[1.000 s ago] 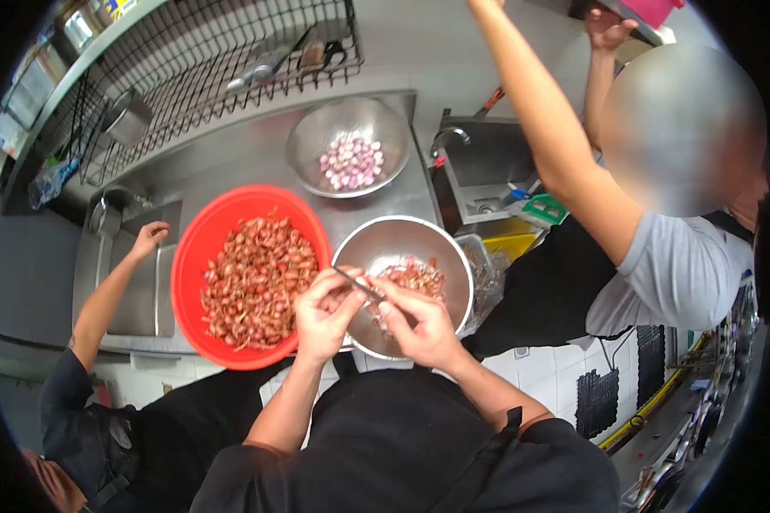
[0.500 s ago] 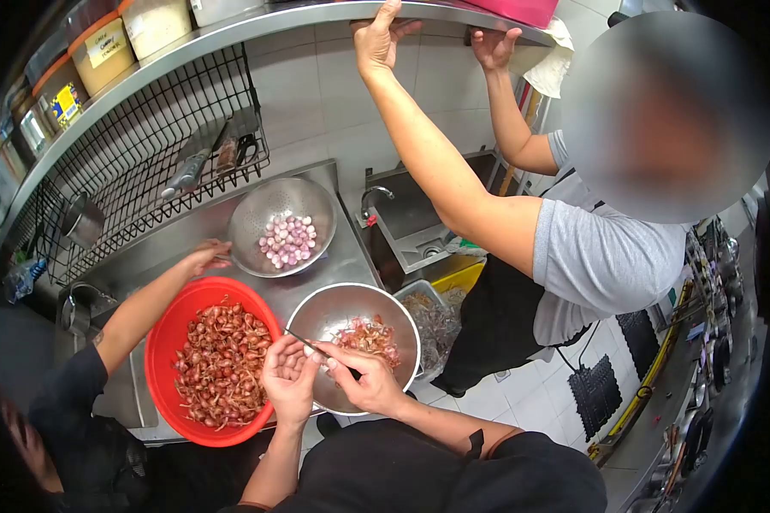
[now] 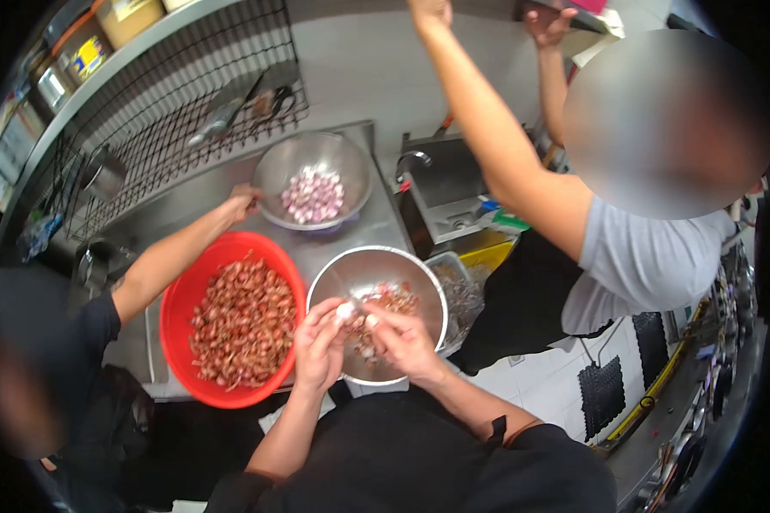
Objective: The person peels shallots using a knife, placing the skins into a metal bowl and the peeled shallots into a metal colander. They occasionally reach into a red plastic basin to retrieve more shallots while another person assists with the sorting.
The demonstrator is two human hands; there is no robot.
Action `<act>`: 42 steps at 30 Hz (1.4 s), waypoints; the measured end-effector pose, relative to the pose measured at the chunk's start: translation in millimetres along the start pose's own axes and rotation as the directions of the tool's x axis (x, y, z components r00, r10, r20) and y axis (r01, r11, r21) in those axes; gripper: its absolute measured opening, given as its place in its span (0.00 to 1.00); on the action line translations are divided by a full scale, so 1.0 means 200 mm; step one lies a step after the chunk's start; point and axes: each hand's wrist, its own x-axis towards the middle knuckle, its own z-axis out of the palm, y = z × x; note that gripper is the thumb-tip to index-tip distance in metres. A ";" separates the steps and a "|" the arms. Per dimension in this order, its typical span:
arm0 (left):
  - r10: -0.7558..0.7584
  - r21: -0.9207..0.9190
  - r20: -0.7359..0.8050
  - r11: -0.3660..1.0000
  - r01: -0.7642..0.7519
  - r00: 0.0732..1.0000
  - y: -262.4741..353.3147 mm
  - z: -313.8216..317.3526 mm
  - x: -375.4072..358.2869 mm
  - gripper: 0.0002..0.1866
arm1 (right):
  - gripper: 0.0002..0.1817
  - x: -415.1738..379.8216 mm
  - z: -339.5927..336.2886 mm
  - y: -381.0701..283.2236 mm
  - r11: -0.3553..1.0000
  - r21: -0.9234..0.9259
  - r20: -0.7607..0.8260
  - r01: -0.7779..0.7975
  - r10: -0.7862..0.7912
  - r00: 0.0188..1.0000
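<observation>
My left hand [image 3: 319, 344] pinches a small pale shallot [image 3: 345, 311] above the left rim of the steel bowl [image 3: 436, 291]. Close beside it, my right hand [image 3: 408, 344] is closed on a small knife, mostly hidden and blurred now. Loose reddish shallot skins [image 3: 393, 297] lie inside that bowl. Left of my hands, a red basin [image 3: 173, 342] holds many unpeeled shallots [image 3: 241, 325]. Behind, peeled pinkish shallots [image 3: 313, 195] fill the bottom of a steel colander [image 3: 269, 162].
At left, a co-worker's hand [image 3: 246, 198] is by the colander. Another person's raised arm [image 3: 488, 111] reaches up at right, over the sink [image 3: 453, 192]. A wire rack [image 3: 171, 128] and a shelf with tubs [image 3: 128, 19] line the wall.
The view has shifted, so the bowls sit differently in frame. The dark knife, plain before, is now hard to make out. The left co-worker's hand has moved closer to the colander rim.
</observation>
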 end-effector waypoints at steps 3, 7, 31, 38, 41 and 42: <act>0.034 0.092 0.016 0.995 -0.035 0.999 -0.02 -0.03 0.00 0.17 | 0.18 -0.02 0.02 -0.05 0.999 -0.011 -0.013 -0.035 0.035 0.999; -0.007 -0.115 0.038 0.993 0.011 0.999 0.01 -0.02 0.00 0.15 | 0.19 -0.01 0.01 -0.04 1.000 0.007 -0.039 -0.019 0.020 0.999; 0.100 -0.182 0.051 0.979 -0.089 0.994 0.01 -0.05 -0.03 0.18 | 0.22 -0.05 0.06 -0.01 0.687 -0.519 0.248 0.509 -0.448 0.859; 0.141 -0.096 0.051 0.986 -0.135 0.989 0.02 -0.06 -0.02 0.19 | 0.20 -0.05 0.06 -0.05 0.768 -0.486 0.216 0.418 -0.358 0.909; 0.153 -0.006 0.051 0.988 -0.153 0.987 0.01 -0.07 -0.03 0.18 | 0.18 -0.02 0.04 -0.04 0.832 -0.449 0.172 0.327 -0.278 0.945; 0.156 -0.007 0.053 0.988 -0.156 0.986 0.01 -0.08 -0.02 0.18 | 0.19 -0.01 0.03 -0.03 0.848 -0.397 0.159 0.350 -0.312 0.937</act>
